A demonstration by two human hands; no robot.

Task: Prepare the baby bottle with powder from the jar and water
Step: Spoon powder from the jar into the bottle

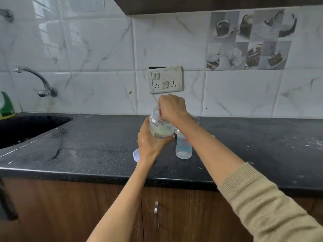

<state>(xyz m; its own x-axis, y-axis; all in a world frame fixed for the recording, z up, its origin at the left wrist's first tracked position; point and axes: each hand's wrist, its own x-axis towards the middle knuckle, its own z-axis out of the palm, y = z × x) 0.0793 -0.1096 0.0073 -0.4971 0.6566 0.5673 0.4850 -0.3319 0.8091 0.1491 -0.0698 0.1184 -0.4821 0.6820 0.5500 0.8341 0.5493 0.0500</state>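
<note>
Left hand point(148, 142): fingers wrapped round the jar point(160, 125), tilting it off the counter point(87, 151), apparently to bring the powder within reach.
Right hand point(172, 106): fingers bunched, dipping into the jar's mouth; whatever they pinched was hidden.
Bottle point(183, 147): upright, open, just beside the jar.
Lid point(136, 155): lay near the left wrist.

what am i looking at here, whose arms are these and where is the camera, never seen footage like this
There is no machine here. One camera is worn on a person's head and looks down at their own two arms, so you see the scene as they do. The left hand grips a clear jar of pale powder, tilted above the black counter. The right hand reaches fingers into the jar's mouth; what it holds is hidden. On the counter stand a baby bottle and a round white lid. A sink is at left.
</note>
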